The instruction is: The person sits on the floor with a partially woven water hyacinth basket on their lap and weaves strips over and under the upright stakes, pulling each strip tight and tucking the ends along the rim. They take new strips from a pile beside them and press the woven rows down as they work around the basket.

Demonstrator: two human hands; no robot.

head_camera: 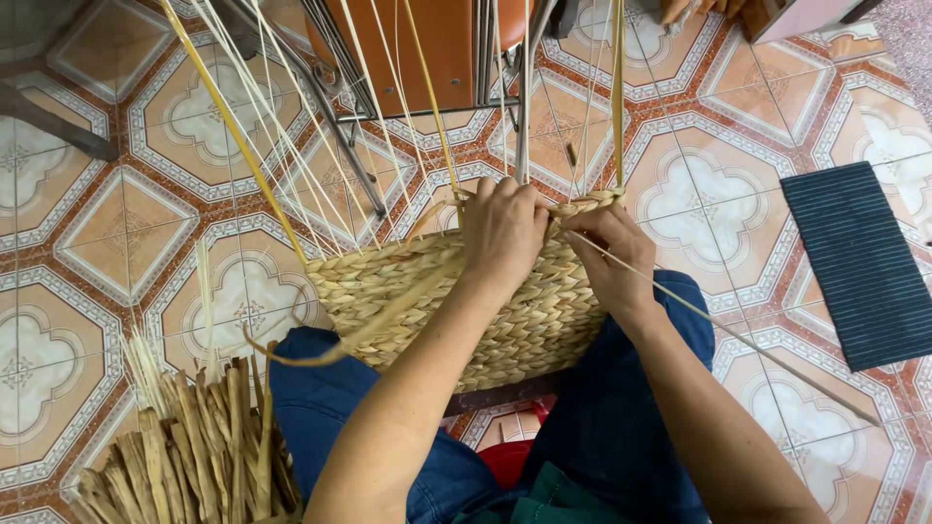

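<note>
A: Where is the work sitting?

B: The woven basket (466, 311) is resting across the person's lap at the centre of the frame, its plaited top edge turned towards the upper part of the picture. Pale upright stakes (291, 126) are fanning out from that edge towards the upper left.

A: And the hands?

B: The left hand (502, 233) is curling down over the rim just above centre, fingers clenched around the weaving strand and the edge beneath it. The right hand (614, 254) is lying just beside it, fingers pinching a thin strand (738, 335) that is trailing off to the lower right.

A: What is making this step go well, do you think?

B: I'd judge it is the tension: the left hand is pinning the last turn so it is not slackening while the right is feeding the strand between the stakes. Keeping each row pressed tight against the one below should be keeping the rim even.

A: Spare material?

B: A bundle of dried stalks (194, 456) is lying on the patterned tile floor (97, 243) at the lower left, near the knee.
</note>
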